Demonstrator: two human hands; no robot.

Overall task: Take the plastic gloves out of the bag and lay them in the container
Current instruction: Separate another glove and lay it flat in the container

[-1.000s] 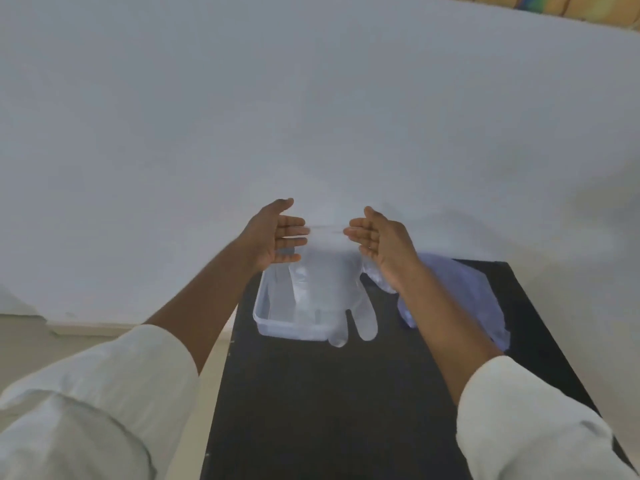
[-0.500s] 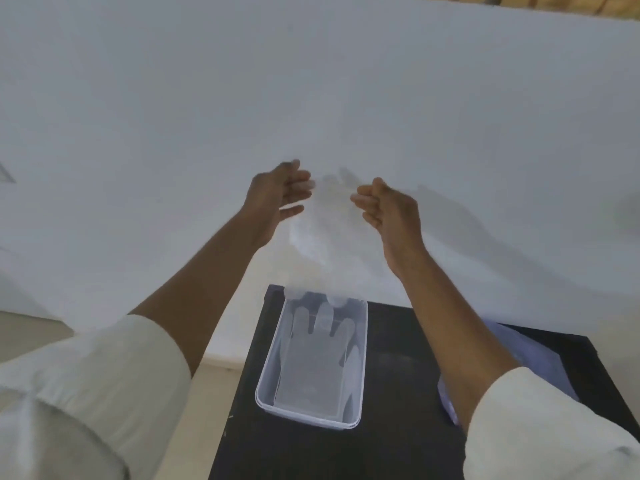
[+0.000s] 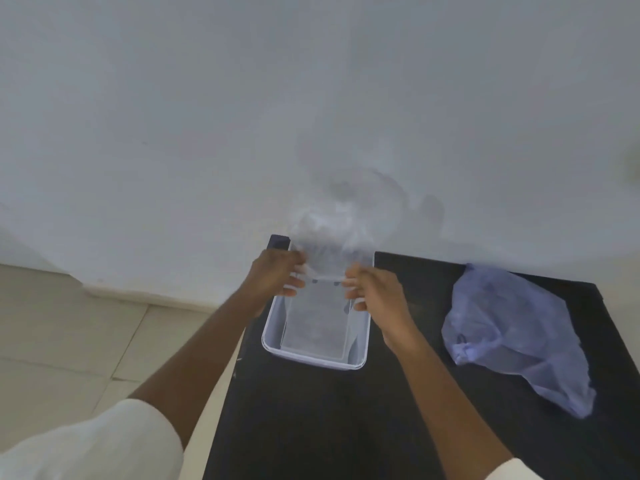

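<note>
While pinching clear plastic glove (image 3: 332, 247) by cuff edge, left hand (image 3: 277, 282) and right hand (image 3: 375, 294) hover over far half of clear container (image 3: 277, 351). Container near tabletop's (image 3: 304, 427) far-left corner; bluish bag (image 3: 519, 337) near right edge.

Both forearms are bare from wrist to above the elbow. The left sleeve (image 3: 93, 445) is white or off-white, loose and softly creased. Only a corner of the right sleeve (image 3: 516, 471) shows, apparently the same pale fabric.
</note>
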